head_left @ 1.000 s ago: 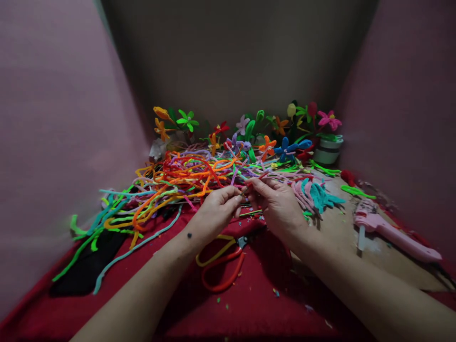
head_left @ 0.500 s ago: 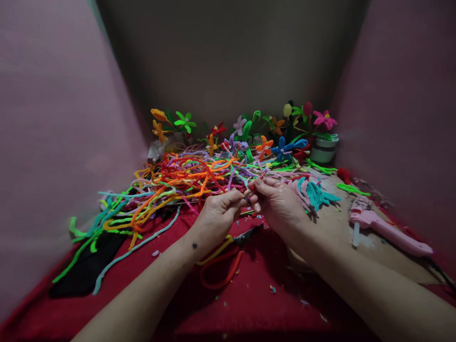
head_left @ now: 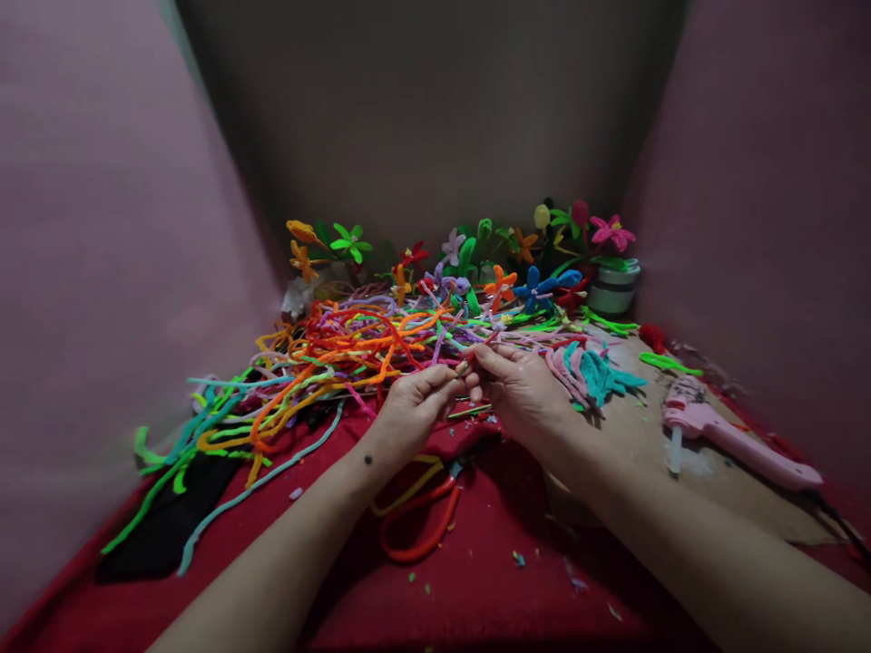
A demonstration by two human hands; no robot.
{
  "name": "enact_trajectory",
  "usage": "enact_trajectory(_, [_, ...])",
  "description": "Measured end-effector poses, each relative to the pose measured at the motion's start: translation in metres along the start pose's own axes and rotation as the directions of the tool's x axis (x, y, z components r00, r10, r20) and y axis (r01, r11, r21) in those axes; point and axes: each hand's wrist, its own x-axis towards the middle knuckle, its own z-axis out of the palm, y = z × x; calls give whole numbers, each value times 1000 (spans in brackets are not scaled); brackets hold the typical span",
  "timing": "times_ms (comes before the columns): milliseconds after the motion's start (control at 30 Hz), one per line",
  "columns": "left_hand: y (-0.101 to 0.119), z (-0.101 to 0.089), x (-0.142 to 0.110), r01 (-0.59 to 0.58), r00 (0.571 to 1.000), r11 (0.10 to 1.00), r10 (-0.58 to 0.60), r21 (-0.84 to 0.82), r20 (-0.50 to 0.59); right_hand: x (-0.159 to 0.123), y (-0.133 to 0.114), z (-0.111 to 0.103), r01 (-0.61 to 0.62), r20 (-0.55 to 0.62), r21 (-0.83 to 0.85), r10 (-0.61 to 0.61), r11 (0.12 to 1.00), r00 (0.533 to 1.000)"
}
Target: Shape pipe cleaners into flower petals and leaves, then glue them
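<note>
My left hand (head_left: 416, 401) and my right hand (head_left: 523, 385) meet above the middle of the table, fingertips nearly touching. Both are closed in a pinch on a short red pipe cleaner (head_left: 493, 337), whose thin end juts up past my right thumb. Fingers cover most of it. Just behind them lies a big tangled heap of coloured pipe cleaners (head_left: 371, 331). Below my hands, cutters with one red and one yellow handle (head_left: 452, 508) rest on the red cloth (head_left: 490, 589), their blades in shadow.
Pipe-cleaner flowers (head_left: 535, 288) line the back, with a white pot (head_left: 612, 288) at right. A pink glue gun (head_left: 741, 444) lies on a brown board (head_left: 632, 453) beside teal petal shapes (head_left: 602, 374). At left is a black flat object (head_left: 170, 521). Pink walls (head_left: 102, 227) flank both sides.
The view has shifted slightly. My hands stay pinched together and have come a little nearer and left, now covering more of the cutters' blades.
</note>
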Motion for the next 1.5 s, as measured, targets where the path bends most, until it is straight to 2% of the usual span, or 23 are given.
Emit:
enact_trajectory(200, [2, -2, 1, 61, 997, 998, -60, -21, 41, 0, 1, -6, -23, 5, -11, 23, 1000, 1000])
enact_trajectory(300, [1, -5, 1, 78, 993, 996, -74, -44, 96, 3, 1, -9, 12, -29, -45, -13, 999, 999])
enact_trajectory(400, [0, -7, 1, 104, 986, 995, -103, 0, 130, 5, 1, -11, 49, -58, -43, -51, 998, 997])
enact_trajectory(567, [-1, -5, 3, 68, 992, 998, -69, 12, 110, 3, 3, -9, 53, -33, -60, -55, 997, 998])
enact_trajectory(700, [-1, -1, 2, 27, 999, 999, -29, 24, 45, 0, 5, -6, 73, -26, -103, -77, 992, 997])
enact_trajectory(833, [2, 2, -1, 72, 997, 997, -72, -28, 3, -3, 3, -3, 79, -62, -117, -87, 990, 994])
enact_trajectory(1067, [7, -1, -3, 165, 986, 985, -163, -46, 38, -6, 4, 0, 94, -74, -168, -108, 981, 991])
enact_trajectory(1267, [0, 1, -1, 209, 976, 972, -201, -105, 81, -7, 5, 1, 154, -42, -222, -168, 963, 985])
enact_trajectory(1367, [-4, 2, 1, 187, 982, 978, -182, -92, 52, -6, 5, 0, 164, -38, -247, -179, 955, 983])
enact_trajectory(1500, [-1, -6, 2, 59, 998, 997, -58, -39, 29, -6, 0, -1, 187, 33, -264, -185, 946, 982])
